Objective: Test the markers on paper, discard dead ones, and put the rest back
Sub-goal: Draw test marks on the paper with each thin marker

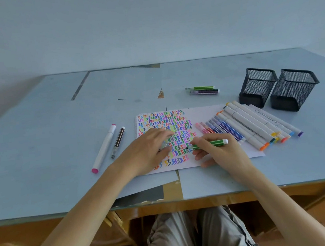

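Right hand [215,151] pinched slim green striped marker [208,144], tip on white scribble-covered paper sheet [207,113]. Left hand [150,150] pressed paper, apparently gripping a clear cap. Judgement: hold sheet steady on tabletop [37,137]; stroke bare paper.

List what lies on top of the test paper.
Both hands, the left hand and right hand holding a green marker, plus a marker row. Squiggles under the hands are hidden.

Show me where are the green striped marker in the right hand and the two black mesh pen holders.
green striped marker [210,143]: head view, mid barrel.
black mesh pen holders [256,85]: head view, left holder's front wall.
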